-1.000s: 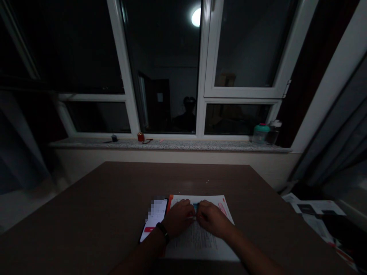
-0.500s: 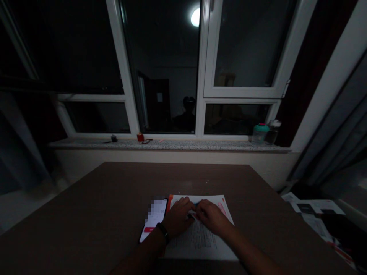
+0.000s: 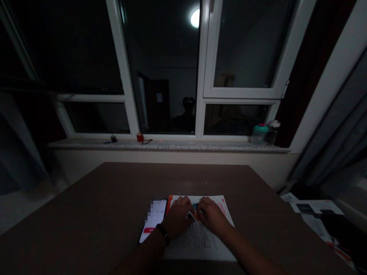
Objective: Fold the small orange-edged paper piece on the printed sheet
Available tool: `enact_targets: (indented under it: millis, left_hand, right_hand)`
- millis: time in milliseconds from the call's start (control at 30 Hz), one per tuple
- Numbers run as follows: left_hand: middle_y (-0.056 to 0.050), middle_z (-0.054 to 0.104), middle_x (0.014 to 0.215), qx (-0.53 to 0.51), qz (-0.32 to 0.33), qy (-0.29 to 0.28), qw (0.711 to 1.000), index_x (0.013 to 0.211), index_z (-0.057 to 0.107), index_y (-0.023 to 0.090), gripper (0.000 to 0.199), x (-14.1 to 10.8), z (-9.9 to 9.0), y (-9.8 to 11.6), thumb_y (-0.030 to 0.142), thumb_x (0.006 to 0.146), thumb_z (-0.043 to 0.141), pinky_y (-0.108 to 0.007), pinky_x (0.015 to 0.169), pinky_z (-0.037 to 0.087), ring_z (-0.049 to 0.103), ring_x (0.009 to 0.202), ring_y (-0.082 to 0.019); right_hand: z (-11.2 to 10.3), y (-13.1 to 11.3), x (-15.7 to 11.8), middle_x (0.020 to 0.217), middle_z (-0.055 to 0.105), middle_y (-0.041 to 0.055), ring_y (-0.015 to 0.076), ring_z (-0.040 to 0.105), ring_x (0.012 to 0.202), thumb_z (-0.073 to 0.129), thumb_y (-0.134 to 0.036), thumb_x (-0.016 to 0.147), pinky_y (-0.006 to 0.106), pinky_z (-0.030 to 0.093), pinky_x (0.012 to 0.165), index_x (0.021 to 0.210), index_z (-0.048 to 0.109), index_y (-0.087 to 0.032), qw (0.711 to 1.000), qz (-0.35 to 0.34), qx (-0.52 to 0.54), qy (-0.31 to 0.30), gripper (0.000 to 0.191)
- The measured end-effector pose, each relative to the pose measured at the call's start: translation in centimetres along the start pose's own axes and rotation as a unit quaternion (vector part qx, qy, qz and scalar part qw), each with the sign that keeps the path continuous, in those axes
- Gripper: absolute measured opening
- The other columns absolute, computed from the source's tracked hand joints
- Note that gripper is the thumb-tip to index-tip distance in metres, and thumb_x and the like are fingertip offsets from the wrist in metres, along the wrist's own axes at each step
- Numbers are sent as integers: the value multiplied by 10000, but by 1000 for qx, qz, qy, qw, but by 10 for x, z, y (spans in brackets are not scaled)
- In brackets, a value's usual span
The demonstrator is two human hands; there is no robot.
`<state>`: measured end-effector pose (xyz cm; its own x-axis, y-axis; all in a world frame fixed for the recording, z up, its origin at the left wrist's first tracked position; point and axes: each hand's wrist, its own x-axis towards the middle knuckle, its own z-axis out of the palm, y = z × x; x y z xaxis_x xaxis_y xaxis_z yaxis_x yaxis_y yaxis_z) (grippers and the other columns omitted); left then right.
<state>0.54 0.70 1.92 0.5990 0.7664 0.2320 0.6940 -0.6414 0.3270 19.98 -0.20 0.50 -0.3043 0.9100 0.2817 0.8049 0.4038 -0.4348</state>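
Observation:
A printed booklet (image 3: 200, 248) with an orange left edge lies flat on the brown table, under both hands. My left hand (image 3: 178, 214), with a dark band at the wrist, rests on its upper left part, fingers curled inward. My right hand (image 3: 212, 216) faces it from the right, fingers bent and pinched together. Between the fingertips shows a small thing with a white edge and dark middle (image 3: 191, 217), with bits of orange and blue beside it. Its kind is too small and too covered to tell. A lit phone (image 3: 154, 221) lies left of the booklet, beside my left forearm.
Tiny white scraps (image 3: 207, 181) lie on the table (image 3: 86, 206) beyond the booklet. On the granite sill (image 3: 183, 145) stand a green-lidded bottle (image 3: 260, 133), a clear bottle and a small red object (image 3: 140, 137). Papers (image 3: 318, 208) lie beyond the table's right edge.
The fingertips have moved slightly apart, my right hand shifting a little right. More of the small white, dark, orange and blue thing between them now shows.

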Motion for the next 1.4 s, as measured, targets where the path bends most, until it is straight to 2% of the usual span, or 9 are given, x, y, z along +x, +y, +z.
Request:
enact_targets:
  millis: [300,467,567,633,733,800,1000,1200,1400]
  left_hand:
    - [-3,632,1016,7,-13,-16,1000,940,668,243,208,1,-1,3,67,850,603,-374,887,378,553,1010,-221]
    - [-15,679,1095,-28,1,10,1000,968,663,232,274,-2,0,0,12,844,557,-399,965,384,570,1087,-231]
    - [-43,665,1157,-59,18,17,998,1008,646,215,212,-3,4,-3,81,906,518,-359,981,412,581,1107,-217]
    - [-47,655,1157,-75,33,-3,997,983,637,209,155,-2,5,-3,137,930,511,-328,942,446,602,1067,-206]
    - [-34,645,1118,-95,62,-28,993,879,614,205,105,0,2,-1,136,901,538,-291,893,467,610,1024,-191]
    - [-30,639,1086,-108,75,-19,991,877,595,204,91,1,2,-1,126,889,551,-281,883,467,603,1019,-185]
    - [-38,651,1119,-77,10,41,996,999,612,215,153,-2,9,-8,177,857,656,-354,942,435,581,1063,-221]
    - [-26,669,1114,-22,-25,16,999,1018,633,224,194,-3,6,-3,158,840,675,-395,913,423,557,1073,-251]
    - [-16,648,1086,-33,17,-38,999,939,627,223,110,0,-6,7,146,861,642,-352,902,419,535,1075,-229]
  right_hand:
    - [-5,2,-2,931,605,41,193,566,917,582,-174,862,277,372,777,841,637,-192,998,-41,-8,-47,61]
    - [-10,6,-5,915,607,31,191,567,904,622,-201,862,277,380,767,840,625,-197,996,-73,19,-56,23]
    - [-12,8,-6,935,599,33,196,557,934,628,-194,860,289,384,801,823,628,-199,994,-88,25,-53,37]
    - [-13,7,-7,953,595,36,209,543,969,649,-190,837,303,385,825,824,627,-201,994,-92,24,-49,28]
    - [-16,5,-8,1013,595,41,227,520,1007,692,-187,786,326,390,852,911,618,-207,995,-90,26,-41,147]
    - [-18,3,-8,1056,600,47,233,513,1021,701,-177,767,342,395,874,975,610,-209,994,-93,33,-43,229]
    - [-20,1,-11,1252,597,65,246,476,1187,639,-136,787,374,371,1002,1030,622,-223,988,-120,63,-71,259]
    - [-21,0,-11,1246,604,67,233,483,1168,591,-120,783,366,381,998,1035,615,-218,986,-130,69,-74,271]
    - [-22,2,-11,1067,637,46,243,502,1055,678,-198,754,365,383,911,951,627,-216,982,-159,54,-84,205]
